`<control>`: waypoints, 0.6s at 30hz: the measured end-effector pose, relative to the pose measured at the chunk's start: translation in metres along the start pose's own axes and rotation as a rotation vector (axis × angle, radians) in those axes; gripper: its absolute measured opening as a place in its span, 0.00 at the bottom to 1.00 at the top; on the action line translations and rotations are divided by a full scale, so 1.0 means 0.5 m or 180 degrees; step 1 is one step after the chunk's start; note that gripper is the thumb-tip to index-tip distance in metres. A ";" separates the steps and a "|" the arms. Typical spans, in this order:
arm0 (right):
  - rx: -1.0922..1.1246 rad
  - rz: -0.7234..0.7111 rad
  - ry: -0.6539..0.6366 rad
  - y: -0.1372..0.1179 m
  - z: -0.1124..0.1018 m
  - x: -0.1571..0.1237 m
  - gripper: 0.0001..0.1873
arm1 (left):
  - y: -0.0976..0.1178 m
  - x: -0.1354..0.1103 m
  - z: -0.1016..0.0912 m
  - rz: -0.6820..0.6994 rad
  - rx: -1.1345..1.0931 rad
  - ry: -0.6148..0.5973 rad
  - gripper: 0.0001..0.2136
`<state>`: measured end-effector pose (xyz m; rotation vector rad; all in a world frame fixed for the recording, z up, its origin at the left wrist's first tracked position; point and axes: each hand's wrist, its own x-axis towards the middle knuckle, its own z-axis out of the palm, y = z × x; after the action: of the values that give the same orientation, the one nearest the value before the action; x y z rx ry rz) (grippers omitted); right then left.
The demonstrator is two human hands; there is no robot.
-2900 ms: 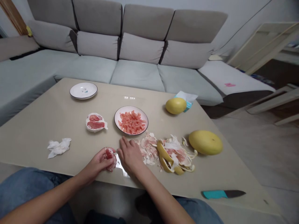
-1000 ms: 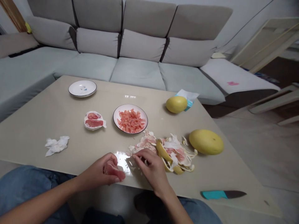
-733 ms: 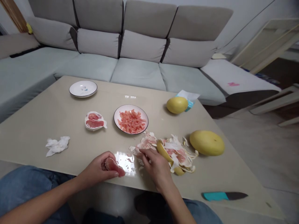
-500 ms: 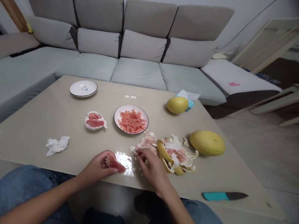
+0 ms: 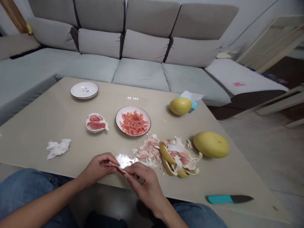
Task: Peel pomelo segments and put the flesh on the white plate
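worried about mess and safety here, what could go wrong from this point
1. The left hand and right hand pinch the pomelo segment at the near edge of the table; a slipped piece would likely drop onto the jeans.
2. The knife lies close to that edge; a bumped elbow might knock it off.
3. The peel pile sits beside the right hand; scraps could be swept off.

A home living room: grey sofa [image 5: 142,47] behind a low coffee table [image 5: 47,120].
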<state>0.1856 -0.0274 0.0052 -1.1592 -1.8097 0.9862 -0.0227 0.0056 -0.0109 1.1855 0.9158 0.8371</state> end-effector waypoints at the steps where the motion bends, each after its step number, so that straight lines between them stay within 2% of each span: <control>1: 0.0006 -0.0049 0.0022 -0.001 -0.001 -0.001 0.06 | -0.002 0.002 -0.004 0.0047 -0.0018 -0.0031 0.08; 4: -0.0147 -0.0326 0.0198 -0.001 -0.007 -0.003 0.07 | 0.002 0.005 -0.011 0.0226 -0.0136 -0.0181 0.08; 6: -0.0418 -0.0645 0.0346 0.004 -0.013 -0.003 0.12 | 0.015 0.003 -0.011 0.0152 -0.0378 -0.0403 0.11; 9: -0.0771 -0.1039 0.0391 0.013 -0.022 -0.002 0.18 | 0.036 -0.002 -0.005 -0.0522 -0.1100 -0.0965 0.31; 10: -0.0815 -0.1116 0.0363 0.015 -0.024 -0.002 0.19 | 0.040 -0.003 -0.002 -0.0736 -0.1315 -0.1038 0.32; 13: -0.0783 -0.1231 0.0235 0.018 -0.021 -0.001 0.20 | 0.038 -0.004 0.009 -0.1181 -0.1332 -0.0898 0.22; 15: -0.0689 -0.1128 0.0289 0.018 -0.012 -0.001 0.20 | 0.031 -0.005 0.016 -0.1258 -0.1093 -0.0764 0.17; 18: -0.0331 -0.0451 0.0666 0.013 0.004 0.001 0.16 | 0.024 -0.008 0.026 -0.0999 -0.0991 -0.0639 0.15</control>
<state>0.1858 -0.0257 -0.0013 -1.1343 -1.7638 0.6705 -0.0133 -0.0009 0.0030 0.8122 0.7499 0.5697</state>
